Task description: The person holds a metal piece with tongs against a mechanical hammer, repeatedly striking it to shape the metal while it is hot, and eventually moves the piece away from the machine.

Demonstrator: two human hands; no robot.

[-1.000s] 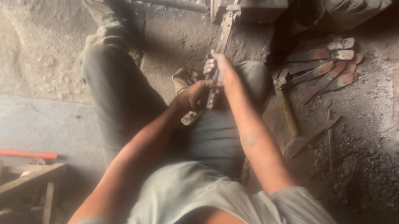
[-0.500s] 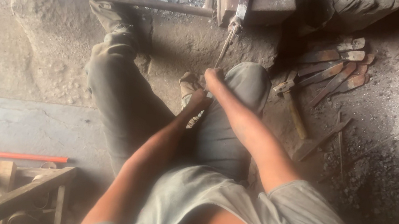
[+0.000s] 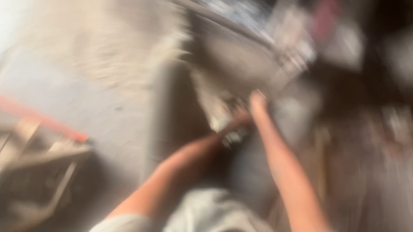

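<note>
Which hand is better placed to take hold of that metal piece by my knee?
Probably the left hand: it sits right at the metal piece. The right hand lies just past it. Heavy blur hides both grips.

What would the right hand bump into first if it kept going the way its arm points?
Probably the blurred grey metal frame beyond the right hand; blur hides depth and anything nearer.

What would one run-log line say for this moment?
view: heavily blurred | left hand and right hand: close together above lap | held thing: cannot tell | orange bar: at left
</note>
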